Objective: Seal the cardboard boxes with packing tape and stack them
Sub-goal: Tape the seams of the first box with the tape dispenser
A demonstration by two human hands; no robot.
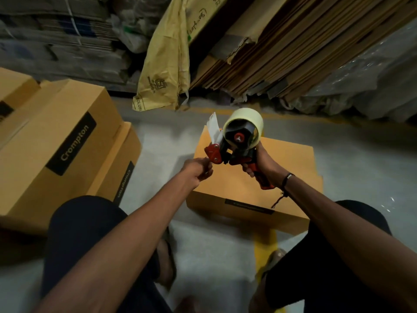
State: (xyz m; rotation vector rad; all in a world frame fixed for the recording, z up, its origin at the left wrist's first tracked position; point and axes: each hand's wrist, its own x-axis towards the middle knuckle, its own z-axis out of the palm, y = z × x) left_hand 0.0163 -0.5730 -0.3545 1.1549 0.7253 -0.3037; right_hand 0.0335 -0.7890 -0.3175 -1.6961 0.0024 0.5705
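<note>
A closed cardboard box [255, 186] lies on the floor in front of me. Above it my right hand [262, 162] grips the red handle of a tape dispenser [237, 145] that carries a roll of pale tape [246, 123]. A loose end of tape [214, 127] sticks up from the dispenser's front. My left hand [198, 171] is at the red front end of the dispenser, its fingers curled with the fingertips at the blade guard; whether they pinch the tape I cannot tell.
Stacked boxes marked Crompton [61, 147] stand at the left. Flattened cartons [282, 48] lean against the back, with a yellow sack [167, 62] beside them and bundled cardboard [58, 35] at the back left. My knees and feet are below, on the grey floor [214, 249].
</note>
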